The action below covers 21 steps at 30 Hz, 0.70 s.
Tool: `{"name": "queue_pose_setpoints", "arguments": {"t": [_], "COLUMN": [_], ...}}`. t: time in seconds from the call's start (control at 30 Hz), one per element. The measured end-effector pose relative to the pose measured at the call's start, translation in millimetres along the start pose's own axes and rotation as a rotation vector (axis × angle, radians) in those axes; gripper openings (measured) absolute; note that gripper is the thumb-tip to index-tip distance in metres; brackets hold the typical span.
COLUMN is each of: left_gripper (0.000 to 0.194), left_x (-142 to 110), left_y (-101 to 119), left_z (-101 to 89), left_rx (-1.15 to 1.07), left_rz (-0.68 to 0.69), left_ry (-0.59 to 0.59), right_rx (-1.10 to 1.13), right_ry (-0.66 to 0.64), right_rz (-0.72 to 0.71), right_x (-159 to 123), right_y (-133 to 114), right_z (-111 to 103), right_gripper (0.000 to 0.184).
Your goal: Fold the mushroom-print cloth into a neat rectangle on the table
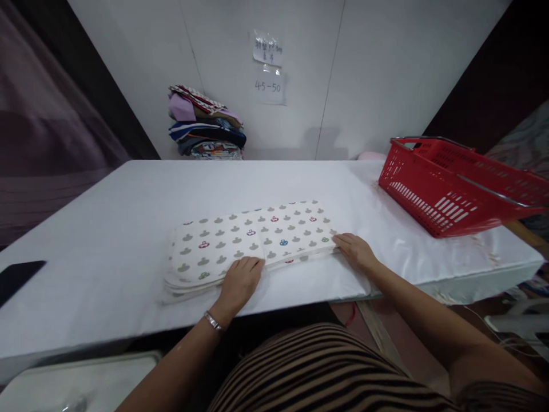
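Observation:
A folded white cloth, printed with small grey mushroom-like shapes and a few coloured ones, lies in a long flat strip on the white-covered table. Its layers show along the front and left edges. My left hand grips the front edge near the middle, fingers together on top and the thumb hidden. At the right front corner, my right hand pinches the cloth, with its fingertips over the edge. A bracelet circles my left wrist.
A red plastic basket stands at the table's right end. Folded fabrics are stacked behind the table against the wall. Handwritten paper signs hang there. A dark flat object lies at the left edge; a white surface sits below.

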State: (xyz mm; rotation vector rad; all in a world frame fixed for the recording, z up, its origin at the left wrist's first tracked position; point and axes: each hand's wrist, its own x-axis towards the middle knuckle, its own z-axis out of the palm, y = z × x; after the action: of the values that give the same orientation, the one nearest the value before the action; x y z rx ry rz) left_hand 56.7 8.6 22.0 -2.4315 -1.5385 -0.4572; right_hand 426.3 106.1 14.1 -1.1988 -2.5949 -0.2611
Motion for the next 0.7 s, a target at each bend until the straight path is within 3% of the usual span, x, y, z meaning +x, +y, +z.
{"name": "queue_pose_setpoints", "arguments": {"t": [0.37,0.47,0.6,0.7], "left_gripper": [0.029,0.033,0.027,0.023], "left_x": [1.5,-4.0,-12.8,-16.1], "left_y": [4.3,3.0,6.9,10.6], "left_z": [-1.7,-0.4,-1.7,-2.5], "left_rx": [-0.048,-0.035,-0.022,-0.037], "left_rz": [-0.071,-0.084,-0.156,-0.176], "left_ry": [-0.098,-0.062,-0.011,-0.032], "right_rx": [-0.002,-0.026,-0.051,0.013], "right_ry": [-0.088,-0.137,-0.062,-0.017], "right_rz": [0.076,0.079,0.025,-0.062], "right_x": [-7.8,-7.9,-1.5,1.8], "right_y": [-4.0,-9.3,-28.1,-39.7], "right_z": [-0.7,-5.8,-9.7,3.4], "right_gripper": [0.038,0.042,0.052,0.054]}}
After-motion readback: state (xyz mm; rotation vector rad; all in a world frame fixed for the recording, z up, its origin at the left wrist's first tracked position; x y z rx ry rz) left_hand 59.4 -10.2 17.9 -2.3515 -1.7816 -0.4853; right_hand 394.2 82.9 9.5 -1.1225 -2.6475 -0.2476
